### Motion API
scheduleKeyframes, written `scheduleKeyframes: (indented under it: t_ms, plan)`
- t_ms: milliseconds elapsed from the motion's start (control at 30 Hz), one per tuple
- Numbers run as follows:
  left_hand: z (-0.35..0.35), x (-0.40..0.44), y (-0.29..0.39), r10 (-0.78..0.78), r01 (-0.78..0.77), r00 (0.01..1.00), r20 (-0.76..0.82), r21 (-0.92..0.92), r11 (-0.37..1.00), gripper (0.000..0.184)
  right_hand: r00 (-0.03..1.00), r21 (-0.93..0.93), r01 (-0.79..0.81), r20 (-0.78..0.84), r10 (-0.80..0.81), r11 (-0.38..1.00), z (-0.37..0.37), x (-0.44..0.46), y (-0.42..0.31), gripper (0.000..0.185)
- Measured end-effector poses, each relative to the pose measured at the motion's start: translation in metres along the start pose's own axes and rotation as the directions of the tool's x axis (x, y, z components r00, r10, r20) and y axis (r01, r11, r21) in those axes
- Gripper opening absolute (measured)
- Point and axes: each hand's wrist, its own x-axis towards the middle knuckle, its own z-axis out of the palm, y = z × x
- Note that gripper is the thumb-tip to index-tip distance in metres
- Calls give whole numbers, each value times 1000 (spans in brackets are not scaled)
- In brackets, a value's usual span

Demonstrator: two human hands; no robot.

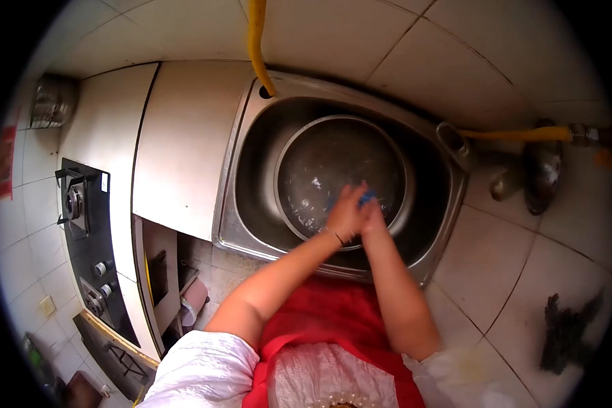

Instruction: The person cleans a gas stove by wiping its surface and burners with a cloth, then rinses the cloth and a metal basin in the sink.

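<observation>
Both my hands are close together over a round metal basin [340,146] that sits inside the steel sink [255,160]. Water with glints on it shows in the basin. My left hand [345,214] has its fingers wrapped round a small blue item [366,198], which shows between the two hands. Pressed against it from the right is my right hand [372,216], closed on the same blue item. Motion blurs the fingers, and the item's full shape is hidden.
A yellow hose [257,47] drops to the sink's back left corner, and another [517,134] runs along the right. The counter [190,143] and a black gas stove [88,231] are at the left. Metal lids [542,173] stand at the right.
</observation>
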Motion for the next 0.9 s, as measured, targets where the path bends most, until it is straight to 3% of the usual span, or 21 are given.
scheduleKeyframes:
  t_ms: [67,100,200,300,367,400,433,467,533,600,667,700,767,800,833,867,900]
  plan:
    - [-1,-24,29,219,-222,975,40,140,965,28,985,-111,-4,173,23,994,6,-5,-7,38]
    - [-4,-29,41,215,-219,976,39,142,965,28,982,-267,-81,146,123,960,-7,4,-23,37]
    - [-8,-32,55,316,-337,938,143,167,926,23,892,-108,-199,392,226,974,26,-24,-3,37]
    - [-7,1,36,454,-439,891,22,307,845,22,920,-100,88,389,-42,991,49,-40,15,40]
    - [-18,16,42,453,-425,891,28,398,813,26,907,-94,226,384,-175,969,65,-49,25,42]
    - [-23,33,39,314,-286,949,-20,365,886,29,898,-92,272,382,-218,958,76,-54,30,43]
    - [-26,49,33,165,-138,984,-59,323,936,32,970,-254,221,154,-186,942,90,-58,33,39]
    - [-34,60,22,144,-120,988,-51,322,939,36,980,-396,129,-90,-178,909,104,-67,35,36]
    - [-58,72,6,50,-52,999,16,368,928,39,978,-382,150,-81,-194,912,125,-87,34,38]
    - [-71,70,-6,-38,-4,995,92,419,908,38,936,-290,234,-190,-296,928,119,-99,34,46]
    - [-74,72,-22,-176,279,932,-315,320,905,36,932,-385,154,-248,-263,910,96,-105,27,55]
    - [-67,68,-29,-175,279,932,-317,321,905,36,923,-474,63,-308,-233,878,90,-105,24,66]
    - [-41,49,-45,-20,204,945,-326,542,815,44,925,-500,32,-313,-214,866,95,-100,34,74]
    - [-24,46,-65,-66,134,982,-179,406,904,46,928,-525,6,-315,-201,851,101,-96,40,83]
    - [-16,45,-64,-81,84,996,-25,247,965,47,930,-488,-10,-326,-172,873,116,-92,45,72]
    - [-4,37,-60,-22,22,1000,-1,177,984,45,931,-488,-10,-322,-169,873,110,-75,36,72]
    - [-3,23,-30,34,-36,999,18,106,994,43,966,-360,48,-221,-136,932,91,-50,22,63]
